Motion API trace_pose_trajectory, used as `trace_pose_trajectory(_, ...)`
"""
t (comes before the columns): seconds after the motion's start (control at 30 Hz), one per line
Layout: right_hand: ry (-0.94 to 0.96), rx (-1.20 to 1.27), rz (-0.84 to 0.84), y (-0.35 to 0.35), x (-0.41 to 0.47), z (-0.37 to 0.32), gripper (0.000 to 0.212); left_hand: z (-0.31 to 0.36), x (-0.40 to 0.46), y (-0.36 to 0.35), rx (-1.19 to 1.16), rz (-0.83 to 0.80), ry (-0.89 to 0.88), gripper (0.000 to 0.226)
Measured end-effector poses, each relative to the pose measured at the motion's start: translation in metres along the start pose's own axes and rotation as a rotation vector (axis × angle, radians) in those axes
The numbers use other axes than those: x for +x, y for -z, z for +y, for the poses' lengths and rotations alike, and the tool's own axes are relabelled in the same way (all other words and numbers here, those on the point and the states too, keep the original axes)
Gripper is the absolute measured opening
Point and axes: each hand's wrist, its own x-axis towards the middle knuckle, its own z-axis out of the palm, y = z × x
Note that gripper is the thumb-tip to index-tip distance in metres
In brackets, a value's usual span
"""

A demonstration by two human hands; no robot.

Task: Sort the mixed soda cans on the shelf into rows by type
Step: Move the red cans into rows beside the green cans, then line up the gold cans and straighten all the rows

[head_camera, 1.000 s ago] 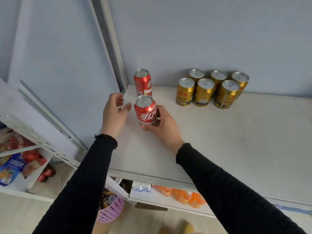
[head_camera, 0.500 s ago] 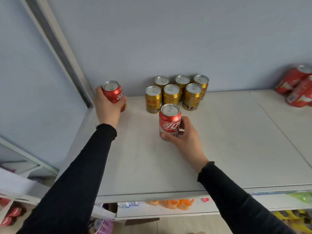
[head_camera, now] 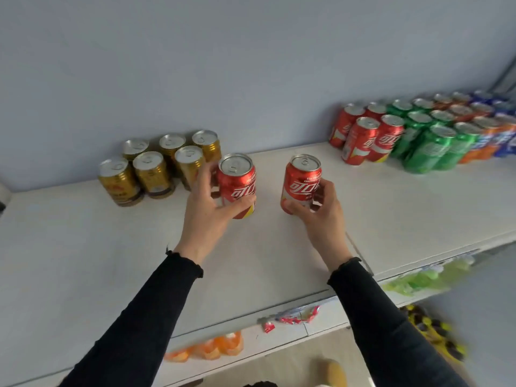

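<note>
My left hand [head_camera: 206, 210] grips a red cola can [head_camera: 237, 180] above the white shelf [head_camera: 83, 247], just right of a cluster of several gold cans [head_camera: 150, 171]. My right hand [head_camera: 321, 210] holds a second red cola can [head_camera: 303, 180] a little further right, both cans upright. At the far right of the shelf stand grouped red cola cans [head_camera: 365, 135], then green cans [head_camera: 430, 141], then orange cans [head_camera: 474, 132] and blue cans [head_camera: 502, 127], against the wall.
The pale blue wall [head_camera: 251, 65] backs the shelf. Bare shelf lies between the held cans and the right-hand groups. A lower shelf [head_camera: 279, 339] below the front edge holds orange, red and green packets.
My left hand has carried its red can from the shelf's left end past the gold cans to the middle. My right hand moved its can rightward too. The view swung right, showing the sorted groups.
</note>
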Motion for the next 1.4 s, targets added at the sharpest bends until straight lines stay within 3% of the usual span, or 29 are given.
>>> trace_pose_trajectory(0.27, 0.009, -0.133, 0.099, 0.171, 0.086, 0.065, 0.06, 0.036, 0.028, -0.195, -0.042, -0.087, 0.054, 0.068)
trace_pose_trajectory(0.5, 0.002, -0.093, 0.098, 0.209, 0.146, 0.09, 0.063, 0.048, 0.07, -0.296, 0.076, -0.117, 0.083, 0.074)
trace_pose_trajectory(0.8, 0.062, -0.146, 0.11, 0.205, 0.158, 0.098, 0.064, 0.039, 0.087, -0.321, 0.154, -0.08, 0.114, 0.078)
trace_pose_trajectory(1.2, 0.182, -0.241, 0.174, 0.203, 0.161, 0.097, 0.051, 0.037, 0.083, -0.334, 0.163, -0.041, 0.118, 0.076)
trace_pose_trajectory(1.4, 0.4, -0.198, 0.167, 0.196, 0.143, 0.082, 0.034, 0.041, 0.061, -0.305, 0.239, -0.067, 0.126, 0.077)
